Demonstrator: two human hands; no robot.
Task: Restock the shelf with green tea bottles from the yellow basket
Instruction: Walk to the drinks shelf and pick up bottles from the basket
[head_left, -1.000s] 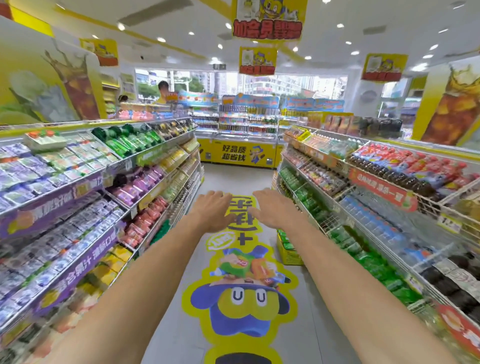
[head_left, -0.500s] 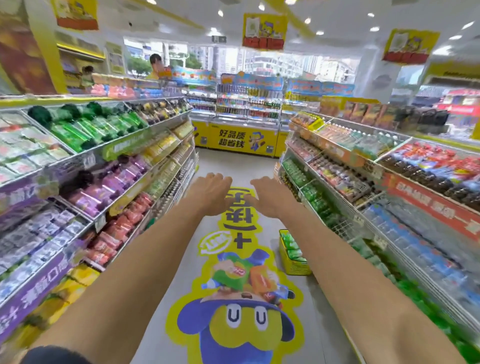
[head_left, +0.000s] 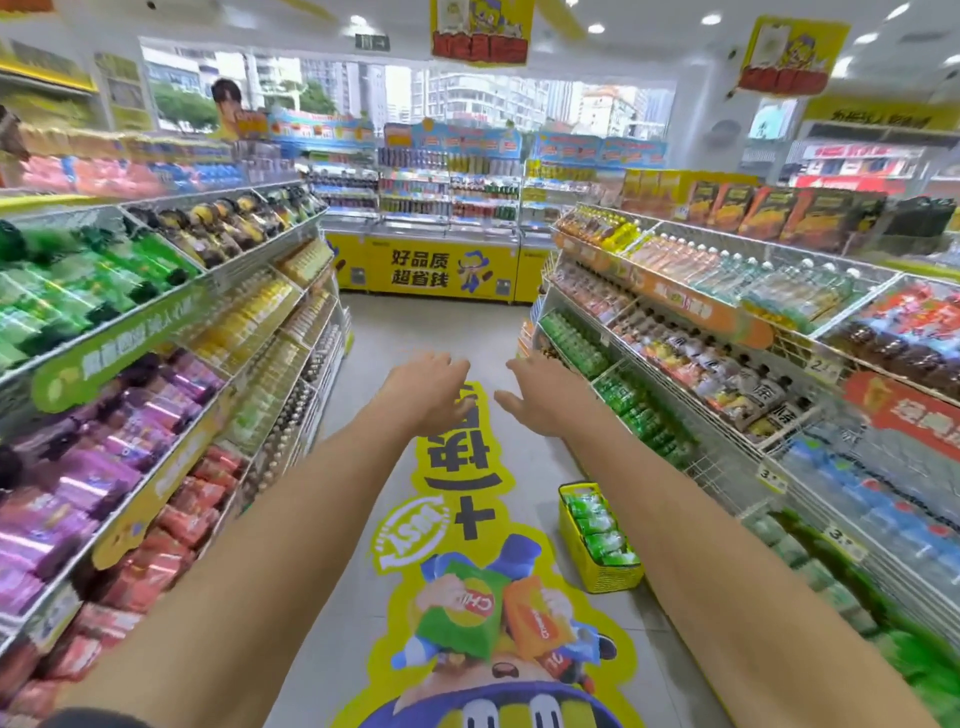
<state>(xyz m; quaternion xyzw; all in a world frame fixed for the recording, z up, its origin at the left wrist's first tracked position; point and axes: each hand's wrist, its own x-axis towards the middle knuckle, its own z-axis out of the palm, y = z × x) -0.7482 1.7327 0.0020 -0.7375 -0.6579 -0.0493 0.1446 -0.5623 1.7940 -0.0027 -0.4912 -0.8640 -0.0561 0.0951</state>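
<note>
While the yellow basket (head_left: 608, 582) stood on the floor at about one o'clock from the person, its far side just beside the foot of the right-hand shelf (head_left: 743, 470), the green tea bottles (head_left: 597, 525) filled it nearly to the rim. Their green labels showed, but motion blur hid how each one lay. On the lower tiers of that shelf, running from one o'clock toward three, stood rows of shelved green bottles (head_left: 634, 415), with brown and clear drinks on the tiers above.

Both bare arms were stretched forward over the aisle toward twelve o'clock. The left hand (head_left: 423, 395) hung palm down with its fingers loosely spread, its grip slack and holding nothing. The right hand (head_left: 545, 397) was just beside it, apart from it and nearer the shelf, with its fingers likewise straight and relaxed and its grip empty. Neither hand touched the basket, which lay below the right forearm and well apart from the fingers.

Under the arms a yellow and blue floor sticker (head_left: 467, 623) with a cartoon figure ran along the aisle. From nine to eleven o'clock the left-hand shelf (head_left: 156, 332) carried green, purple, red and yellow packets. At twelve o'clock a yellow cabinet (head_left: 431, 270) closed the aisle, with windows behind it.
</note>
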